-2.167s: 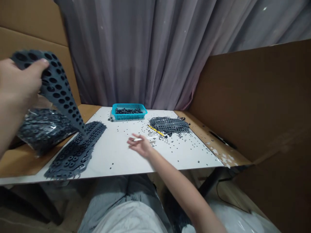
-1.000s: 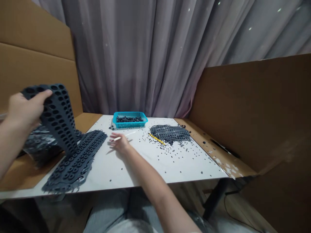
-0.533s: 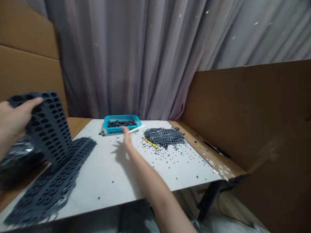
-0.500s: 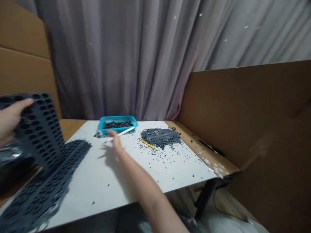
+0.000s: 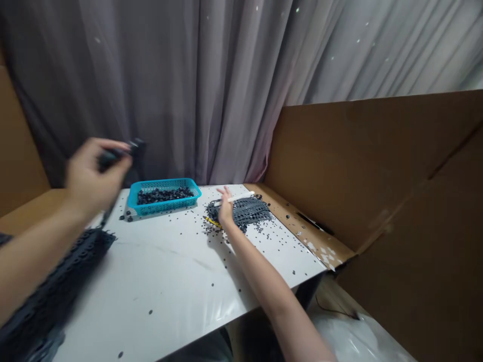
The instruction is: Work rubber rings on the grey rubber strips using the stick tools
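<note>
My left hand [image 5: 90, 176] is raised at the left, blurred, closed on a dark perforated rubber sheet [image 5: 137, 147] that now shows nearly edge-on. Below it lies a stack of similar dark sheets [image 5: 71, 266] with round holes. My right hand [image 5: 225, 210] is over the far right of the table, with a thin white stick [image 5: 243, 195] held in it and some fingers stretched out. Just beyond and beside that hand is a pile of dark perforated strips [image 5: 251, 210]. A yellow-and-black stick [image 5: 213, 222] lies at the pile's near-left edge, partly behind the hand.
A turquoise basket [image 5: 166, 205] of small black pieces stands at the back of the white table [image 5: 169, 281]. Small dark bits are scattered around the pile. Cardboard panels [image 5: 377, 166] flank the table, and a grey curtain [image 5: 162, 90] hangs behind.
My left hand has lifted the perforated sheet off the stack and turned it edge-on, moving right. My right hand has moved right with the white stick, from near the basket to the pile.
</note>
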The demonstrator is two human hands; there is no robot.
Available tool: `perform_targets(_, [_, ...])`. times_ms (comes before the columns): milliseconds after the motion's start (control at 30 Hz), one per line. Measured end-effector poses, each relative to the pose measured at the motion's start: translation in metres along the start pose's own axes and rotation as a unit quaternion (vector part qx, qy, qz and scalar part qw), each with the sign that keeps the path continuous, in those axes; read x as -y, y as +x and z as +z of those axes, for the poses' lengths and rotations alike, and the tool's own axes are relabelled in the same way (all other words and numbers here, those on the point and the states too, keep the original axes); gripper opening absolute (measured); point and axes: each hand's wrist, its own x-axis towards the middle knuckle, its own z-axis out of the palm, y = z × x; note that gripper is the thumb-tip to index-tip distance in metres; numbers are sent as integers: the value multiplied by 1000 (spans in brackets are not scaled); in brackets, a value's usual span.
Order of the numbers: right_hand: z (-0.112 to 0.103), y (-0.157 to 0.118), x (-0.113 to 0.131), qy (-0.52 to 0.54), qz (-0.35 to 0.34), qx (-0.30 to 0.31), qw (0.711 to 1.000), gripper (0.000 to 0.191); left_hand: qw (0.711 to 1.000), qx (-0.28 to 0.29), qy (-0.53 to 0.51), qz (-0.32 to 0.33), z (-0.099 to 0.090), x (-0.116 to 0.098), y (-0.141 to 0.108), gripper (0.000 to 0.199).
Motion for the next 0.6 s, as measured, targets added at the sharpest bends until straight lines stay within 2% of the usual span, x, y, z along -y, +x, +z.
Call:
perform_targets(67, [-24,2,-3,23,18,-22,999,43,989,129,-50,45,43,-21,-39,12])
perform_targets(100, [-34,0,-4,35,25,-26,999,44,967,228,-91,65,56,-29,-66,16])
perform_targets(167, [-50,-6,-5,57,40,-20,997,43,912,388,-111,69,65,-38,-125,36])
perform_targets(233, [-58,-15,-4,82,61,8,995,41,856,496,-111,97,57,-40,-177,42])
perform_targets(267, [-59,-21,-4,95,74,36,992,41,838,526,-105,104,50,-40,-196,43])
perform_targets(300, [-58,-28,-2,108,87,72,988,41,834,535,-97,97,42,-40,-210,43])
perform_targets(367, [-50,-44,3,128,108,155,974,41,824,554,-88,77,25,-41,-222,43])
perform_targets(500, [-26,-74,20,167,150,321,920,40,796,593,-119,31,1,-49,-209,42])
perform_targets(533, [-21,-78,23,177,165,355,903,39,794,594,-128,20,-2,-49,-202,49])
perform_targets(600, [-13,-81,27,182,183,404,878,35,811,574,-115,-18,-1,-41,-185,62])
